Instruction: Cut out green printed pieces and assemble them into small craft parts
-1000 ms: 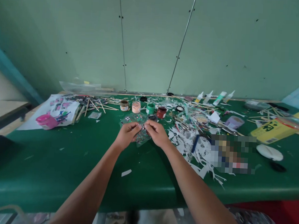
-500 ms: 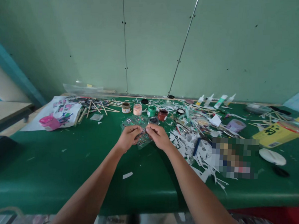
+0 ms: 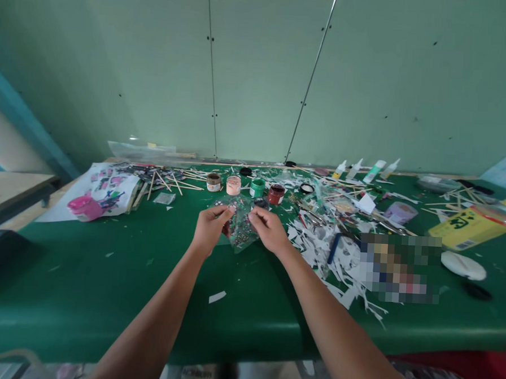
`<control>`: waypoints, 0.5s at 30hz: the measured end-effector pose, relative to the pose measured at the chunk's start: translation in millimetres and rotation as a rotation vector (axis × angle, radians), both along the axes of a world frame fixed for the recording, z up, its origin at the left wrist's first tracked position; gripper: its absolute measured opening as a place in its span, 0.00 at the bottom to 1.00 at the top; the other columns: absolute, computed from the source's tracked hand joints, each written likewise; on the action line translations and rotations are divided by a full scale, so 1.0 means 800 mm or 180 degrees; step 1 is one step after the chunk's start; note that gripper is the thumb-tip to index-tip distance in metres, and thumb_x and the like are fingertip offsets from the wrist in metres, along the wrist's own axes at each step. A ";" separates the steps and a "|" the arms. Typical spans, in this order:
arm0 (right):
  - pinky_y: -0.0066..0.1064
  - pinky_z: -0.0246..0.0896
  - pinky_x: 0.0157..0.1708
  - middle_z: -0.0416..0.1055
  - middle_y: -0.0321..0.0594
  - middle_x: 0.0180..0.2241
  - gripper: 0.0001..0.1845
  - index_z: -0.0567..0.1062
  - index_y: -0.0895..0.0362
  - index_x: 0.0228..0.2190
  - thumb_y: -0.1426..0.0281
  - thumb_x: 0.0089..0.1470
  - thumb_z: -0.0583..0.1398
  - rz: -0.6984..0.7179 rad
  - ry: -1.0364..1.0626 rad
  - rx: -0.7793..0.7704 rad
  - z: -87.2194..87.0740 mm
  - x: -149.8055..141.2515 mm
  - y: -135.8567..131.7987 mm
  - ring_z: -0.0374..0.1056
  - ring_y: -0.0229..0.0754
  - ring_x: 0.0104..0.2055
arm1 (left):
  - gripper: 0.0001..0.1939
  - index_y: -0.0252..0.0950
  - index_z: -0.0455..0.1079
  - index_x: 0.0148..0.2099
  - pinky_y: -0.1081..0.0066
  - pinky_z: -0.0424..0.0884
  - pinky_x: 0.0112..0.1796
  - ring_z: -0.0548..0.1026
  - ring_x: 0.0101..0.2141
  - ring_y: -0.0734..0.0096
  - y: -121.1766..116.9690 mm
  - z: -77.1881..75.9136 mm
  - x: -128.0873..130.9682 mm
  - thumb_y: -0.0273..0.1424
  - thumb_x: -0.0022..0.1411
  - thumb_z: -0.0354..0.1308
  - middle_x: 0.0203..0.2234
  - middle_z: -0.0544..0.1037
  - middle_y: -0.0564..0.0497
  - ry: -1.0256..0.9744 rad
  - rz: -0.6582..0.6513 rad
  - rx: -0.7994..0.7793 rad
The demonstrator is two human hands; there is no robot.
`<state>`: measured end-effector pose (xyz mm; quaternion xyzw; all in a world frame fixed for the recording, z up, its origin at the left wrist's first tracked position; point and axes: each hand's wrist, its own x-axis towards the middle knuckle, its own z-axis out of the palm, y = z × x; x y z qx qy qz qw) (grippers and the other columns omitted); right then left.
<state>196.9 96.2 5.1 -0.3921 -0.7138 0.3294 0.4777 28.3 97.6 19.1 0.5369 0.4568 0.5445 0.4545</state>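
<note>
Between my hands is a clear, thin plastic bag (image 3: 240,234) with small coloured specks in or on it. My left hand (image 3: 210,225) is closed on its left side, thumb on top. On the other side my right hand (image 3: 267,226) pinches its right part between thumb and fingertips. Just beyond stand open paint jars: a brown one (image 3: 213,182), a peach one (image 3: 233,185), a green one (image 3: 257,187) and a dark red one (image 3: 276,194). A dark jar (image 3: 261,203) sits right behind my right fingertips, partly hidden.
White paper scraps (image 3: 342,268) are heaped on the green table (image 3: 124,296) to the right. Beyond them are glue bottles (image 3: 373,171) and a yellow container (image 3: 471,226) lying on its side. At left, a pink jar (image 3: 84,208) rests on a printed sheet (image 3: 65,205) near wooden sticks (image 3: 162,180).
My hands have drawn a little apart, the left one shifting left, so more of the plastic bag shows between them. The view has tilted slightly upward since the first frame.
</note>
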 end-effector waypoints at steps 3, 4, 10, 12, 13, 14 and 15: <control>0.30 0.45 0.23 0.54 0.30 0.18 0.16 0.65 0.53 0.26 0.55 0.57 0.53 -0.0209 0.0194 -0.0025 -0.002 -0.001 0.002 0.51 0.36 0.21 | 0.15 0.33 0.75 0.35 0.77 0.62 0.17 0.62 0.14 0.81 0.000 0.001 0.002 0.39 0.48 0.66 0.15 0.67 0.59 0.0029 -0.0066 0.0039; 0.30 0.44 0.23 0.54 0.30 0.18 0.15 0.66 0.53 0.27 0.56 0.56 0.53 -0.0217 0.0226 -0.0041 -0.002 -0.002 0.002 0.51 0.36 0.21 | 0.17 0.33 0.75 0.37 0.77 0.62 0.16 0.63 0.14 0.81 0.000 0.001 0.002 0.39 0.48 0.66 0.16 0.68 0.59 0.0037 -0.0087 0.0055; 0.29 0.45 0.22 0.56 0.30 0.19 0.15 0.67 0.54 0.25 0.55 0.53 0.56 -0.0133 0.0175 0.0054 0.004 -0.010 0.000 0.51 0.35 0.21 | 0.19 0.35 0.68 0.34 0.74 0.66 0.17 0.65 0.14 0.78 -0.001 0.000 0.002 0.44 0.48 0.66 0.17 0.69 0.59 0.0047 -0.0227 0.0103; 0.28 0.45 0.22 0.54 0.30 0.18 0.16 0.64 0.54 0.22 0.55 0.51 0.56 -0.0152 0.0169 0.0058 0.005 -0.013 0.000 0.51 0.35 0.21 | 0.19 0.36 0.67 0.33 0.74 0.67 0.17 0.66 0.15 0.77 -0.002 -0.001 0.003 0.46 0.48 0.65 0.17 0.69 0.59 0.0075 -0.0314 0.0099; 0.28 0.45 0.22 0.54 0.29 0.18 0.17 0.63 0.53 0.21 0.55 0.51 0.56 -0.0194 0.0182 0.0052 0.004 -0.015 0.001 0.50 0.34 0.21 | 0.20 0.36 0.67 0.33 0.74 0.67 0.17 0.67 0.15 0.77 -0.002 -0.002 0.004 0.46 0.48 0.64 0.17 0.69 0.59 0.0105 -0.0372 0.0093; 0.28 0.45 0.22 0.53 0.29 0.17 0.17 0.62 0.53 0.20 0.55 0.51 0.56 -0.0245 0.0204 0.0048 0.004 -0.015 0.002 0.50 0.34 0.20 | 0.19 0.36 0.67 0.32 0.73 0.67 0.17 0.67 0.15 0.76 -0.002 -0.004 0.005 0.47 0.49 0.64 0.16 0.68 0.58 0.0148 -0.0441 0.0087; 0.28 0.46 0.21 0.53 0.29 0.17 0.17 0.62 0.53 0.20 0.55 0.51 0.56 -0.0294 0.0231 0.0053 0.004 -0.016 0.002 0.50 0.34 0.20 | 0.19 0.35 0.67 0.30 0.73 0.66 0.17 0.67 0.15 0.76 -0.002 -0.006 0.006 0.47 0.49 0.64 0.15 0.68 0.58 0.0201 -0.0515 0.0087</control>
